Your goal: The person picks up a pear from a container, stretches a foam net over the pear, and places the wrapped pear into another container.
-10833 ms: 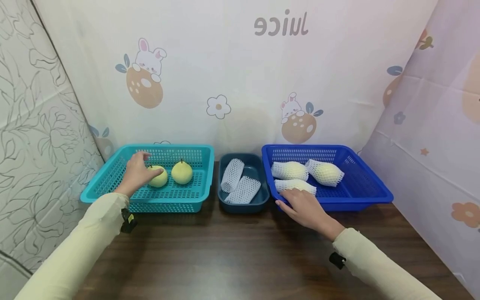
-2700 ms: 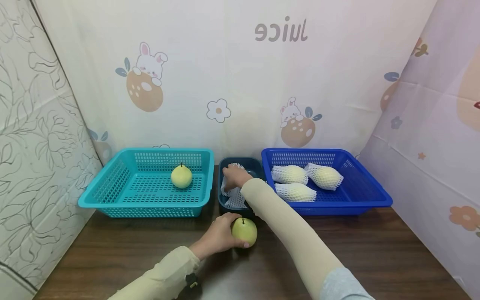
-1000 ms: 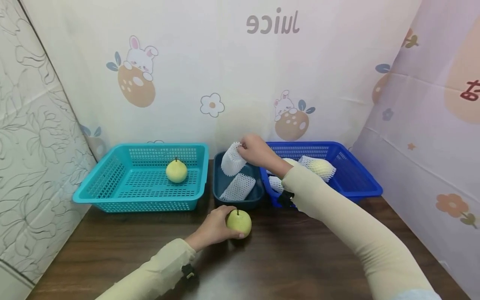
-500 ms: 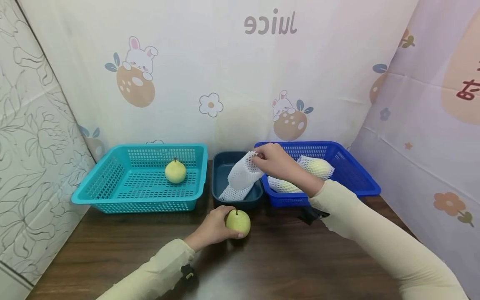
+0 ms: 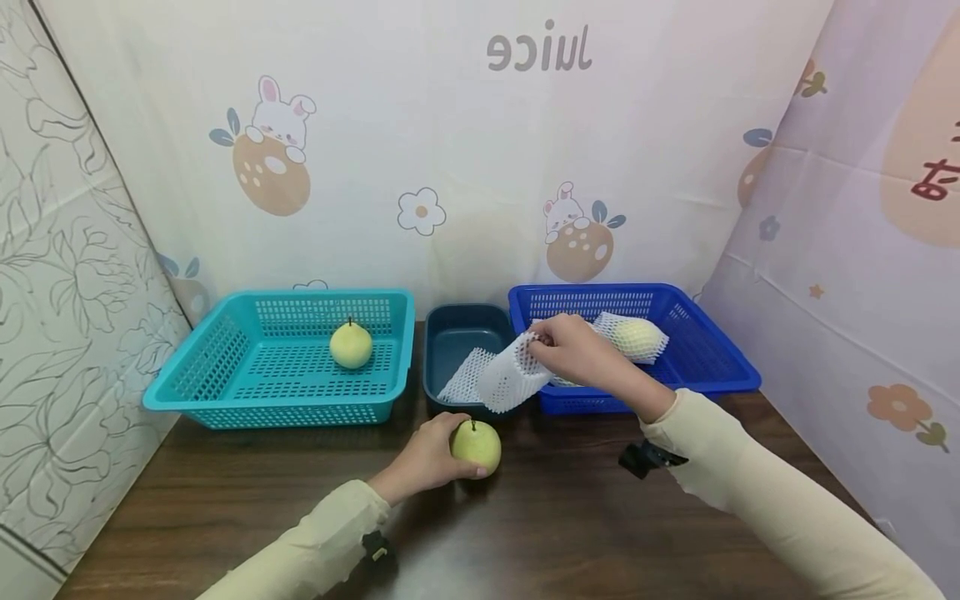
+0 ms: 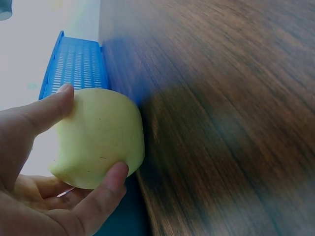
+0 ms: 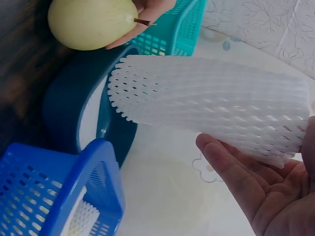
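Note:
My left hand (image 5: 422, 458) grips a yellow-green pear (image 5: 478, 447), stem up, on the table in front of the small dark teal bin (image 5: 448, 333). In the left wrist view, thumb and fingers lie around the pear (image 6: 101, 135). My right hand (image 5: 585, 357) pinches one end of a white foam net sleeve (image 5: 512, 377), which hangs over the bin's front right rim. The right wrist view shows this sleeve (image 7: 206, 98) stretched out lengthwise, with nothing in it. A second foam net sleeve (image 5: 463, 382) lies in the bin, partly hidden.
At the left, a turquoise basket (image 5: 277, 408) holds one bare pear (image 5: 351, 345). A blue basket (image 5: 720, 358) at the right holds pears in foam nets, one net-covered pear (image 5: 637, 338) plainly visible, others partly behind my right hand. A patterned curtain (image 5: 480, 150) hangs behind.
My left hand has brought a pear from the turquoise basket to the table and stays there. My right hand has lifted a sleeve from the bin and moved it forward right, towards me.

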